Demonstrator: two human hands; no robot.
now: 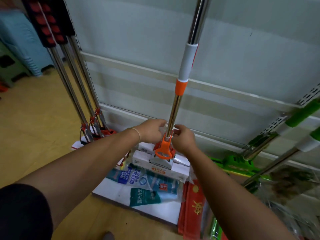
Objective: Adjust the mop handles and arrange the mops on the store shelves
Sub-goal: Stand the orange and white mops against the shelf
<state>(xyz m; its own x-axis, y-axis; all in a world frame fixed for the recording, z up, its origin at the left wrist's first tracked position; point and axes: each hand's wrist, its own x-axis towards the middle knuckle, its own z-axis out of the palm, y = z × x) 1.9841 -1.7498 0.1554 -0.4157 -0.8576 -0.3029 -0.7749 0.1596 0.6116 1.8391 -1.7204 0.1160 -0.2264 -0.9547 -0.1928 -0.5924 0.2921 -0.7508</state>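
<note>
An orange sponge mop stands upright against the shelf's back panel (225, 49). Its steel handle (174, 110) carries a grey and orange grip (186, 64) higher up. At the base sit an orange pull ring (163, 152) and a boxed white mop head (166, 168). My left hand (152, 130) and my right hand (184, 137) flank the pole's lower end just above the orange bracket, fingers curled and pinching clear plastic wrap there.
Three red-handled mops (72, 84) lean against the shelf upright at left. Green mops (270, 148) lie tilted at right, with a dusty broom head (294, 181) below. Packaged goods (149, 184) and red items (194, 205) lie on the low base shelf. Blue plastic stools (22, 37) stand far left.
</note>
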